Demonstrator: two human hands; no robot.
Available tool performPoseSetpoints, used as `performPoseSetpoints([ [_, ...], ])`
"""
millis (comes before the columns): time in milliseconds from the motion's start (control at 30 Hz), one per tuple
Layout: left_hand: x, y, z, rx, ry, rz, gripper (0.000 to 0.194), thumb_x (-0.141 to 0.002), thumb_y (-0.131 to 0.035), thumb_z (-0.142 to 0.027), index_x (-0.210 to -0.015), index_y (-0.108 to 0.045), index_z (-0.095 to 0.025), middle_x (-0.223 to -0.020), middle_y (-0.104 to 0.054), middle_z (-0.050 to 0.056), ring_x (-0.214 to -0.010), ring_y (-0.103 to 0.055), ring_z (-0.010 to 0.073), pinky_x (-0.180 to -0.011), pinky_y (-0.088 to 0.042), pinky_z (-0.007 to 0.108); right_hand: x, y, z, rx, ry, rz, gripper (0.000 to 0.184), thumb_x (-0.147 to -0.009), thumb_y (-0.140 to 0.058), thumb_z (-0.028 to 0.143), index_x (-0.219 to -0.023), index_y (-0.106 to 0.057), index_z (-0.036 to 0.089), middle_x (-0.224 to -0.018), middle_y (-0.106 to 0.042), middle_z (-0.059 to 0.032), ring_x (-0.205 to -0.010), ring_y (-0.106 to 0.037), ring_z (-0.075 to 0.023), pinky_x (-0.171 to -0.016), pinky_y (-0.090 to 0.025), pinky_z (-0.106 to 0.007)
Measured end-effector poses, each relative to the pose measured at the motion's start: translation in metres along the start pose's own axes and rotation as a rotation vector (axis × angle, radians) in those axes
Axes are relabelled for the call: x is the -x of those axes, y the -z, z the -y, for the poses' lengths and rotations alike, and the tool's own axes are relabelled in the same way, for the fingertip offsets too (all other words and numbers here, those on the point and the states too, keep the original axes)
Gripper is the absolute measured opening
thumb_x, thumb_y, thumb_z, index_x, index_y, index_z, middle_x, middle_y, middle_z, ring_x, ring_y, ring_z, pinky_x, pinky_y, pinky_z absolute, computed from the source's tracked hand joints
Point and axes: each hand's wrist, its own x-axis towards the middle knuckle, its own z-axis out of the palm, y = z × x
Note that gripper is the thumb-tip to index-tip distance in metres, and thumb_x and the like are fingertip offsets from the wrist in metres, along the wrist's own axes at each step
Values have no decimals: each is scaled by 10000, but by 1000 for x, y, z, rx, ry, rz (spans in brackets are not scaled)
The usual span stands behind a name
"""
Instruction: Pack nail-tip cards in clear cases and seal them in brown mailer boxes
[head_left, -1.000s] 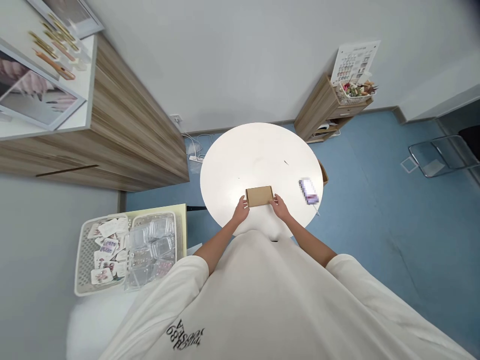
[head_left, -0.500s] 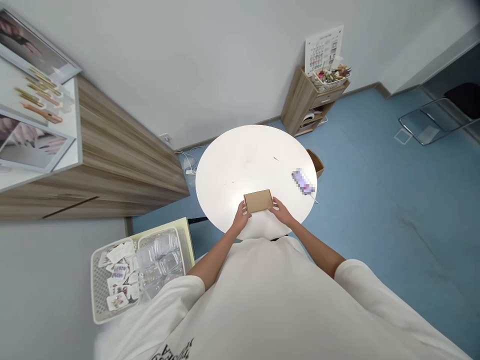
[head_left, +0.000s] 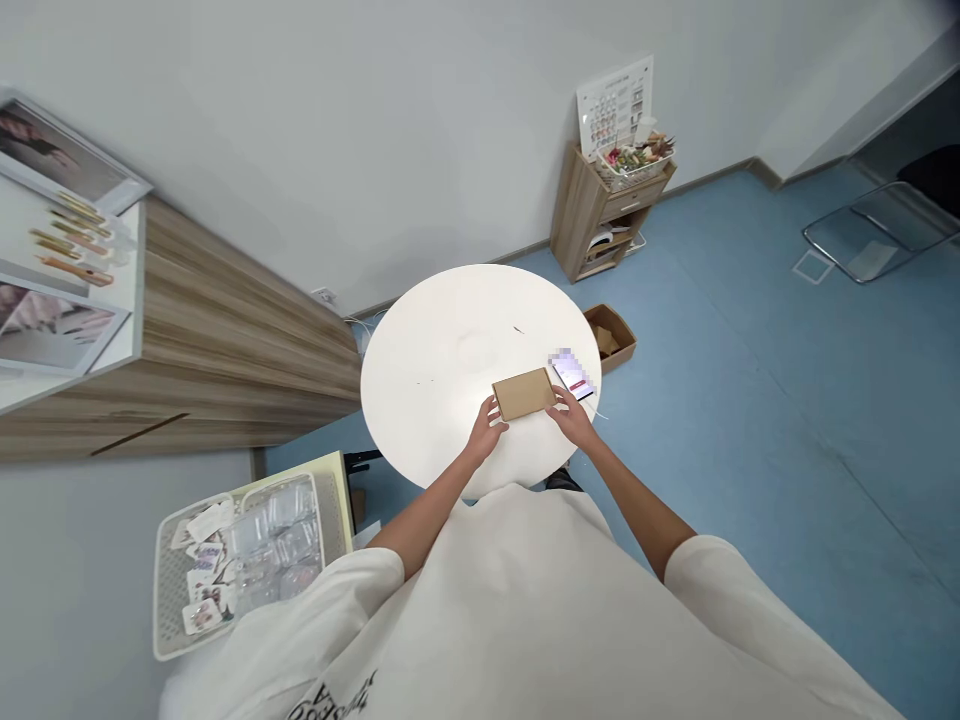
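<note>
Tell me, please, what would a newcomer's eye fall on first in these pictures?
The round white table stands out at the centre, with a small cardboard box held between the left hand and right hand. A phone lies just beyond the box. At lower left, a white plastic basket holds cards and clear plastic packs.

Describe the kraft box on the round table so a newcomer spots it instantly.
Find the round white table. Near the person's edge, a small flat kraft cardboard box is held between the left hand and right hand: the only brown thing on the tabletop, beside a phone.
</note>
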Motion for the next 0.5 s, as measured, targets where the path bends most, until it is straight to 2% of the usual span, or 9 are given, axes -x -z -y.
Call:
performPoseSetpoints([
  [333,-72,-148,-77,46,-92,13,746,-797,-617,-138,-1497,-405,-279,-1541,-467,128,-1302,-559,291,-983,-537,432,-41,163,-24,104,55,-177,550,-850,-606,483,-1348,-620,252,-1446,-553,-102,-1210,-573,-286,-1051,-475,-482],
  [500,-109,-212,-108,-2,-129,71,719,-825,-640,-179,-1501,-408,-257,-1516,-484,142,-1255,-581,289,-947,-556,415,-58,230,-39,112,81,-262,524,-861,-597,517,-1301,-654,237,-1438,-550,-113,-1235,-560,-277,-1078,-461,-460],
])
